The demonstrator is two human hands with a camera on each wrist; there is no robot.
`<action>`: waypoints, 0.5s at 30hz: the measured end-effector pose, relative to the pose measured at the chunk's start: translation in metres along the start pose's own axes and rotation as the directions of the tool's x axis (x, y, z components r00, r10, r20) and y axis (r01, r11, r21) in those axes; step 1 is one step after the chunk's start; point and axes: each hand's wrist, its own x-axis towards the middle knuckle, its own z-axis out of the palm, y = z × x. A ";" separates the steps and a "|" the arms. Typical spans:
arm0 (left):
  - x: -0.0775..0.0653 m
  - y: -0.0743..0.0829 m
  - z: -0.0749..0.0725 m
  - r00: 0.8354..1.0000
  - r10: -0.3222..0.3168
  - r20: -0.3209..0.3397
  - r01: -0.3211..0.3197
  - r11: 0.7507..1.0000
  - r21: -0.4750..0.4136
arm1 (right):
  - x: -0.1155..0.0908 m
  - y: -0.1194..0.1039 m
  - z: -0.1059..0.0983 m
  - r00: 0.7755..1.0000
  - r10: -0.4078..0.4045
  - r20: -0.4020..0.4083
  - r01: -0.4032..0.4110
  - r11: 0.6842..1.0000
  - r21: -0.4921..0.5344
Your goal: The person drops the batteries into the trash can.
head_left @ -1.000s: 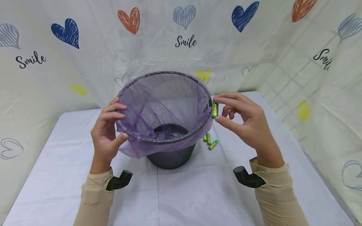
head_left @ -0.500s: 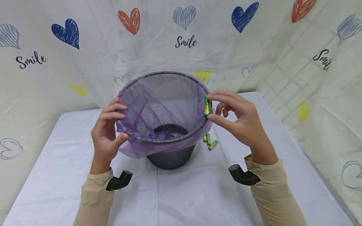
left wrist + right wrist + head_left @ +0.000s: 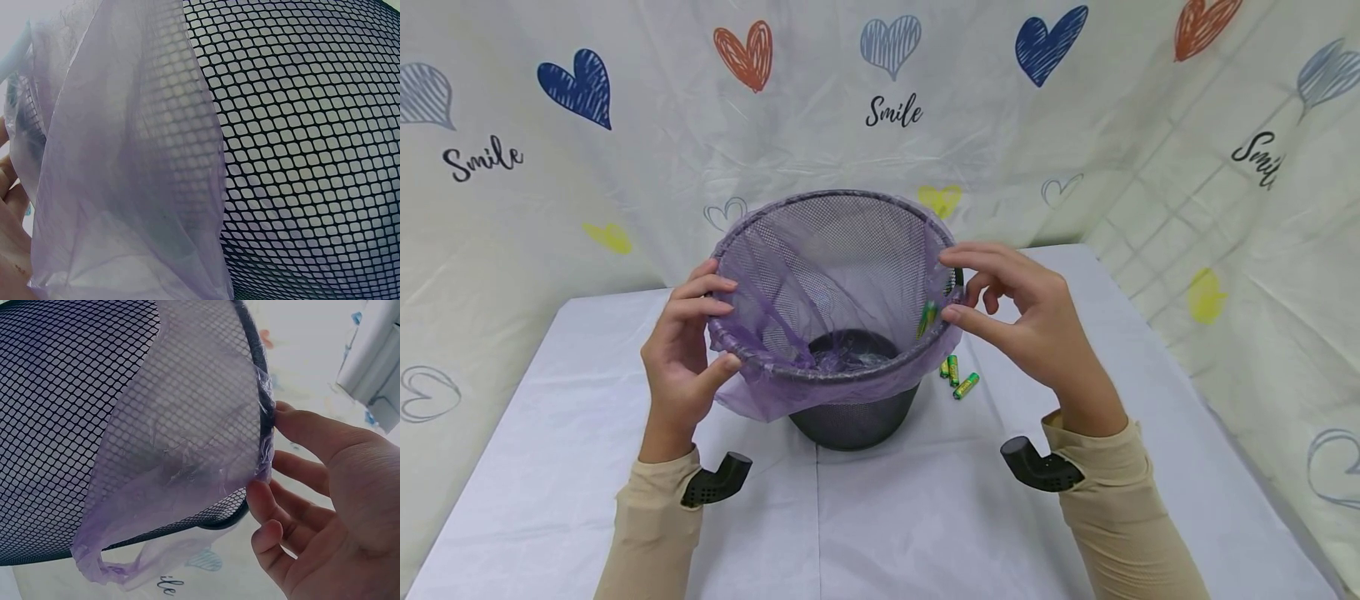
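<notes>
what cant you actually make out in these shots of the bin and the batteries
- Falling battery, head view: blurred by motion, label unreadable.
- Bin bottom: the purple liner veils its contents.
- Batteries on the table: partly behind the bin, count unsure.
- Left hand, left wrist view: only a sliver shows at the frame edge.
- Right hand, right wrist view: no battery visible.

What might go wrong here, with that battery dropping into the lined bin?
The battery is falling close to the side wall of the mesh bin, so it may catch in a fold of the thin purple liner rather than reach the bottom. The liner hangs loosely over the rim; the left hand gripping it there might tug it off. The spare batteries lie close by the bin's base, where the right hand might knock them away.
</notes>
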 end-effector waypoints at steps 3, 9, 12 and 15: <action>0.000 0.000 0.000 1.000 -0.002 0.002 0.002 1.000 0.001 | -0.001 0.001 0.000 1.000 -0.015 -0.015 0.015 1.000 -0.002; 0.000 0.001 0.000 1.000 0.003 0.006 -0.003 1.000 -0.004 | -0.003 0.004 -0.002 0.999 -0.008 -0.035 0.009 1.000 0.022; 0.000 0.001 0.000 1.000 0.005 0.006 -0.005 1.000 -0.008 | -0.005 0.006 -0.003 0.999 0.006 -0.042 -0.005 1.000 0.023; 0.000 0.001 0.000 1.000 0.006 0.005 -0.006 1.000 -0.010 | -0.006 0.007 -0.004 0.999 0.015 -0.048 -0.013 1.000 0.027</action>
